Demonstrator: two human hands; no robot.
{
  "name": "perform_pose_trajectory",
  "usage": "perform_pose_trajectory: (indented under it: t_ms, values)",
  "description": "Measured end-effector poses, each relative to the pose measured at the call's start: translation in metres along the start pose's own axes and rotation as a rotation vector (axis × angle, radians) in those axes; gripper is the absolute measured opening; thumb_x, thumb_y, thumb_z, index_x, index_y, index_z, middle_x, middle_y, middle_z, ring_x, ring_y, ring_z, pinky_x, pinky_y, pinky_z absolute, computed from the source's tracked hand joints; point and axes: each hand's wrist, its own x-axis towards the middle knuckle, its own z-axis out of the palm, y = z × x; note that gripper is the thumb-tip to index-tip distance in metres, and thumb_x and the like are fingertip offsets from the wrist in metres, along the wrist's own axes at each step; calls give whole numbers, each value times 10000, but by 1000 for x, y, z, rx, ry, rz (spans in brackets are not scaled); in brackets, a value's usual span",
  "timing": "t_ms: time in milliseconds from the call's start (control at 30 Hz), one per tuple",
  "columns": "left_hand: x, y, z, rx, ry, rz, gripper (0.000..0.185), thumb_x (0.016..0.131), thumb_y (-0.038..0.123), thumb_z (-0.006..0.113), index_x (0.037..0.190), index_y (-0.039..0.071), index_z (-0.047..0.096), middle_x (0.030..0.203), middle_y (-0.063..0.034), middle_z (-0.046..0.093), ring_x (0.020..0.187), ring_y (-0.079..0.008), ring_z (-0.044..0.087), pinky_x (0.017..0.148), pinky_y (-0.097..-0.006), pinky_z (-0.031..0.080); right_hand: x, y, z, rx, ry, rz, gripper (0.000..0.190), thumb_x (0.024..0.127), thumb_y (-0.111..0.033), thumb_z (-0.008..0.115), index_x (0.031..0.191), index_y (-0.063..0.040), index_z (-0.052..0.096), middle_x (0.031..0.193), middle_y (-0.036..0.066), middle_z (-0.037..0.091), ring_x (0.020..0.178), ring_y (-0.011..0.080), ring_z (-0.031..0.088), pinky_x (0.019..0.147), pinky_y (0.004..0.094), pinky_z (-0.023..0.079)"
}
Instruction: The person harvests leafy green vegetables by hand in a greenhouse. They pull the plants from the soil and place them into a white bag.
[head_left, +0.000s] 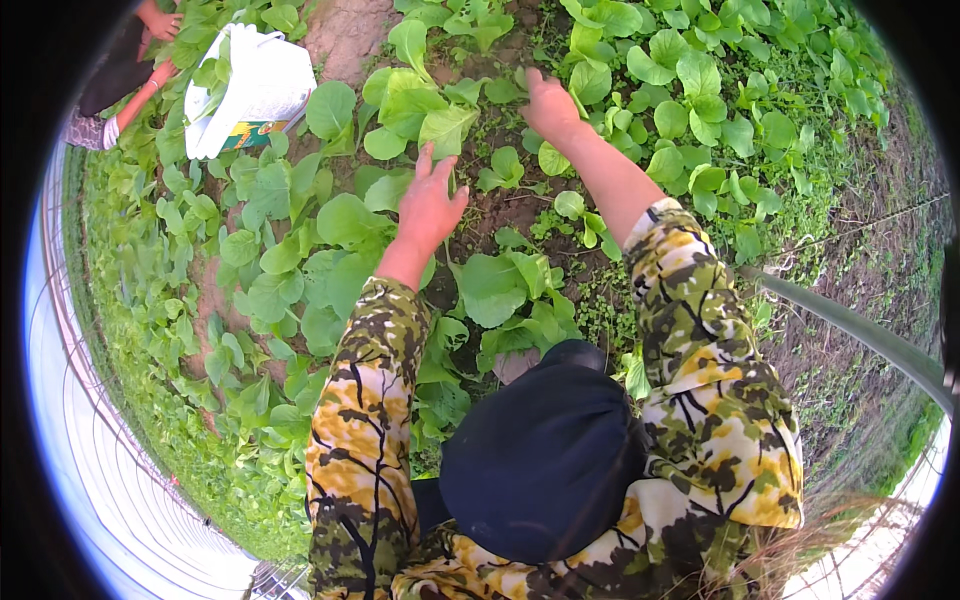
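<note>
My left hand (431, 199) hangs over the bed of leafy greens, fingers apart, its fingertips just below a pale green leaf (448, 129) of a larger plant; it grips nothing that I can see. Farther right and higher, my right hand (550, 105) reaches down among small seedlings beside bare soil, its index finger stretched out. Its other fingers are partly hidden, so I cannot tell whether it pinches anything. Between the hands grows a small leafy plant (506, 167). Nearer my body stands a bigger leafy plant (495, 289), in front of my knee in dark cloth (544, 457).
At the upper left a white plastic bucket (266, 86) lies tilted with leaves in its mouth. Beside it another person's hands (161, 26) are among the plants. A greenish pole (847, 311) slants in from the right. Greenhouse hoops (135, 480) curve along the lower left.
</note>
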Motion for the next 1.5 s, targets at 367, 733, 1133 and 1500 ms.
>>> perform_pose_trajectory:
  t_ms: [367,733,1133,1500]
  values:
    - [-6,-2,-1,-66,-26,-37,493,795,254,626,1242,102,483,1439,-150,264,1214,-346,421,946,-406,408,-37,-36,5,-37,-205,-39,408,754,-214,669,1093,-52,509,918,216,624,873,355,611,772,425,499]
    - [-7,-3,-1,-117,-17,-33,483,799,242,623,1238,97,486,1440,-162,262,1245,-344,389,968,-404,386,0,-4,15,259,77,-94,219,793,-95,617,1007,-77,573,839,153,644,703,264,642,641,367,513]
    - [-13,-18,-2,-114,67,-15,479,796,226,618,1235,92,481,1452,-150,237,1170,-344,458,920,-417,419,-18,-12,1,542,-142,123,206,775,-32,613,967,16,557,872,179,628,772,232,645,662,336,532]
    - [-20,-12,-2,-97,76,8,474,793,212,617,1229,83,485,1451,-177,223,1193,-357,440,921,-424,422,-50,-31,28,407,51,-89,210,696,-101,647,884,-22,600,834,182,654,825,299,640,716,384,502]
